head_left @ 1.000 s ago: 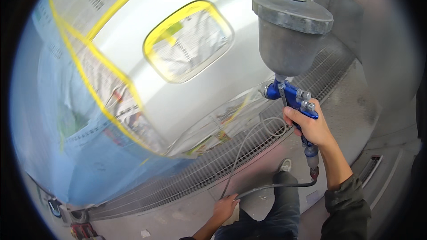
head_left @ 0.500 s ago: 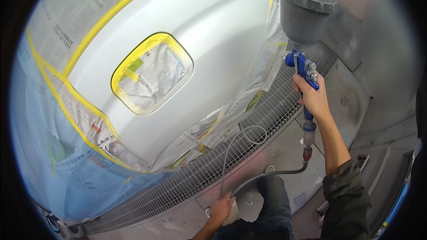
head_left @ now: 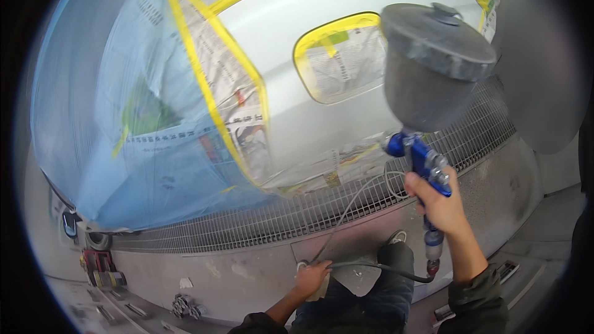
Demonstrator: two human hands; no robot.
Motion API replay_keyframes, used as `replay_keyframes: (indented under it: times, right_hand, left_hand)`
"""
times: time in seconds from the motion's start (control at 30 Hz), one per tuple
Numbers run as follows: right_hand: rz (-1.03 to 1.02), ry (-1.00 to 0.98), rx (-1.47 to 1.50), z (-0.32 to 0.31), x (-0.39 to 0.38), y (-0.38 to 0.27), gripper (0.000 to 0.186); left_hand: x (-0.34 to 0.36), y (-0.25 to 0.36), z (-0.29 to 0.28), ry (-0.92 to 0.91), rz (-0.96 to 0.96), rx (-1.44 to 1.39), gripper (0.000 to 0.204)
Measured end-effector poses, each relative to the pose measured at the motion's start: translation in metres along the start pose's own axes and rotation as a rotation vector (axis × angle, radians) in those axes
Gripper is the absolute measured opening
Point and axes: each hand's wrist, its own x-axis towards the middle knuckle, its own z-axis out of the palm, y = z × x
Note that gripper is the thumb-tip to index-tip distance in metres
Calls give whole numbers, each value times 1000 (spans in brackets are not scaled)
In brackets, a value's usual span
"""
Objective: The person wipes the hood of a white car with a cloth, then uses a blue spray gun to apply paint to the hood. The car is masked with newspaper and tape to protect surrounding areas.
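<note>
My right hand is wrapped around the grip of a blue spray gun with a large grey cup on top. The gun is held in front of a silver-white car body panel, apart from it. Yellow tape edges newspaper covering a rounded opening in the panel; the cup overlaps part of it. From the gun's lower end a dark air hose runs left to my left hand, which is closed around it low down near my legs.
Blue masking film and taped newspaper cover the car's left part. Below runs a metal floor grating, with a thin loop of hose over it. A red and black wheeled item and metal parts lie at lower left.
The view has swung left, bringing in more blue film and the left floor. My right hand with the spray gun appears lower and the cup larger. Both hands keep their hold.
</note>
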Motion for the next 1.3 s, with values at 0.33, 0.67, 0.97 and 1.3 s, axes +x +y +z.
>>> replay_keyframes:
  times: [0.33,0.67,0.97,1.3]
  right_hand:
    - [-17,-321,54,64,14,-27,30]
    - [16,-60,16,-40,36,-49,21]
    - [22,93,-59,-164,66,-60,18]
    - [-14,354,-150,-263,97,-80,16]
  left_hand:
    - [-29,-30,-15,88,-23,-26,29]
    - [19,57,-18,113,47,-58,29]
    - [62,169,-9,111,27,-49,28]
    - [78,254,-20,158,22,-63,28]
